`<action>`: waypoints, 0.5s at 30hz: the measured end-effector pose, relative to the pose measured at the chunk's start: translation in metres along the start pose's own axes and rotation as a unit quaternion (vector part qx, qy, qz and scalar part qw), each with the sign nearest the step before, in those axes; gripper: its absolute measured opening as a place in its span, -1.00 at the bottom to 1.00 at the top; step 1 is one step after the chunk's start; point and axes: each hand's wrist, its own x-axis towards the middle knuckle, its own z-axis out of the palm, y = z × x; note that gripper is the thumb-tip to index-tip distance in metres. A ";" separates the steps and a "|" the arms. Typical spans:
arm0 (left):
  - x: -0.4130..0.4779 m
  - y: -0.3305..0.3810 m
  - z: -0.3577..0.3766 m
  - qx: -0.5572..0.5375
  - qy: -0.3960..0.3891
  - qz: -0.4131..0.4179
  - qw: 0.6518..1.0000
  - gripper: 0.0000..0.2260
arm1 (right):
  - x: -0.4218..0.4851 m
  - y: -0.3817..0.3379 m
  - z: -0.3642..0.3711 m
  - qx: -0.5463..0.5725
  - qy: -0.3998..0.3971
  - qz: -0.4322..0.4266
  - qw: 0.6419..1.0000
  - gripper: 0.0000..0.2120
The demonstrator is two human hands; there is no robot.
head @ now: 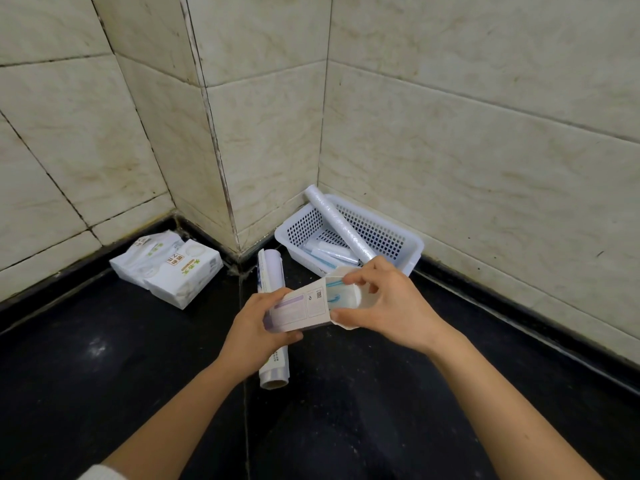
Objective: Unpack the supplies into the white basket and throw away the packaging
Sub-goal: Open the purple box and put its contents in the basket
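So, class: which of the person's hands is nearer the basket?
Right. The right hand is just in front of the basket, at its near rim; the left hand is farther back and leftward.

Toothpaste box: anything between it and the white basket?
Nothing visible. The box, held by the left hand and right hand, sits just in front of the basket; a long roll lies across the basket's opening.

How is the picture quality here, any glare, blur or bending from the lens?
In the head view, the wall tile lines bow outward, a plain wide-angle warp; the black counter shows only a faint dull sheen near its left side, no hard glare; light is soft and even, with weak shadows; the left hand, the right hand, the small carton and the white basket all look reasonably sharp.
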 end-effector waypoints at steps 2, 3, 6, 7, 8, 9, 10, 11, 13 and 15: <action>0.000 0.000 0.000 0.009 0.007 0.008 1.000 -0.34 | 0.000 -0.001 0.002 -0.018 -0.008 0.009 1.000 -0.25; 0.000 0.000 0.000 0.013 0.010 0.013 1.000 -0.34 | 0.001 -0.001 0.003 -0.021 -0.010 0.013 1.000 -0.21; 0.000 -0.002 0.000 0.016 0.017 0.029 0.999 -0.33 | 0.001 0.000 0.008 -0.011 -0.011 0.031 0.999 -0.20; -0.001 -0.002 0.000 0.014 0.021 0.031 0.999 -0.32 | 0.001 0.001 0.010 -0.007 -0.009 0.035 0.999 -0.25; -0.001 -0.003 0.000 0.013 0.023 0.031 0.999 -0.32 | 0.001 0.001 0.013 -0.004 -0.002 0.036 0.999 -0.33; -0.001 -0.004 0.001 0.013 0.024 0.032 0.999 -0.32 | 0.002 0.002 0.016 -0.003 0.009 0.035 0.999 -0.44; -0.001 -0.004 0.002 0.014 0.023 0.033 0.999 -0.32 | 0.002 0.002 0.020 -0.004 0.020 0.033 0.999 -0.54; -0.001 -0.004 0.002 0.016 0.022 0.034 0.999 -0.32 | 0.003 0.002 0.023 -0.004 0.027 0.030 0.999 -0.61; 0.000 -0.004 0.004 0.019 0.023 0.034 0.999 -0.33 | 0.004 0.003 0.027 -0.009 0.031 0.020 0.999 -0.71; 0.002 -0.004 0.003 0.019 0.021 0.034 0.999 -0.33 | 0.006 0.005 0.028 -0.019 0.021 0.010 1.000 -0.83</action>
